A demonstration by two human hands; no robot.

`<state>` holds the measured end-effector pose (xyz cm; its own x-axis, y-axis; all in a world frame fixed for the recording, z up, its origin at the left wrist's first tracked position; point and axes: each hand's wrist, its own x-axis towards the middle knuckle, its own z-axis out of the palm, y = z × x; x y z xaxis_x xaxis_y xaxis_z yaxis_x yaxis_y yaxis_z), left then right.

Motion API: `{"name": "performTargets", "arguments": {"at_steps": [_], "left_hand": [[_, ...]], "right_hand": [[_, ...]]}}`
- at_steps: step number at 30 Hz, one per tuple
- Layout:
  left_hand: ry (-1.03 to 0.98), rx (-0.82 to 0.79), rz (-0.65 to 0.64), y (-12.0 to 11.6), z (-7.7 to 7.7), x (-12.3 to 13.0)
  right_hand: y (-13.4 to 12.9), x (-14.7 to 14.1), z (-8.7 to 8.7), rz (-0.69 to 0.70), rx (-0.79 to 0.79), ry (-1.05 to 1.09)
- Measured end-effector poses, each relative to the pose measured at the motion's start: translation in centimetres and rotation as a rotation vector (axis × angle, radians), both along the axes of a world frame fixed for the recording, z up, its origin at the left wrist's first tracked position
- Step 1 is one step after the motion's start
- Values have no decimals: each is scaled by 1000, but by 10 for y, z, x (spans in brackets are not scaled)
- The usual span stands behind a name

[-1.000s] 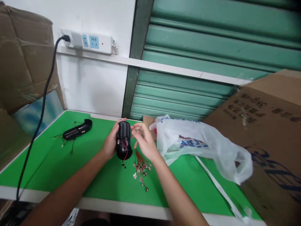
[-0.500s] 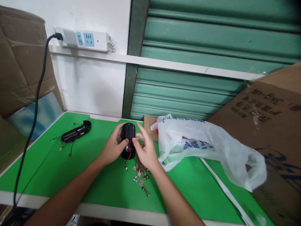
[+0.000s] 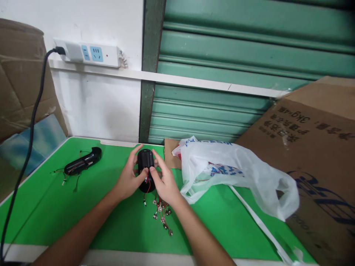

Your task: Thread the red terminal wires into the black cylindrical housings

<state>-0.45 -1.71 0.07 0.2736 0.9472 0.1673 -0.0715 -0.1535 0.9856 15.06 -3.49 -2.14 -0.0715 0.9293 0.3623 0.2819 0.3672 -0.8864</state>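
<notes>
Between both hands a black oval casing (image 3: 145,159) stands nearly lengthwise over the green table, with a thin red wire and a small connector hanging from it. My left hand (image 3: 130,179) grips its left side, thumb on its front. On its right side is my right hand (image 3: 165,181), closed on the casing with the thumb pressed near the middle. Just below the right hand lies a bunch of red wires with small round metal parts (image 3: 162,220). A second black curved casing (image 3: 83,161) with loose wires rests at the left of the table.
A white plastic bag (image 3: 238,166) lies on the green table (image 3: 122,225) at the right, a white strip (image 3: 257,221) beside it. Cardboard boxes stand at the left and right (image 3: 313,147). A black cable (image 3: 32,129) hangs from the power strip (image 3: 91,53).
The view has shifted slightly to the right and up. My right forefinger, raised before, now rests against the casing's upper right side. Both hands still hold the casing.
</notes>
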Motion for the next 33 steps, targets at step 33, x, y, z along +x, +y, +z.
{"name": "performTargets", "arguments": {"at_steps": [33], "left_hand": [[101,122,48,1,-10,1]], "right_hand": [[-2,-11,-13,-67,47,-104]]}}
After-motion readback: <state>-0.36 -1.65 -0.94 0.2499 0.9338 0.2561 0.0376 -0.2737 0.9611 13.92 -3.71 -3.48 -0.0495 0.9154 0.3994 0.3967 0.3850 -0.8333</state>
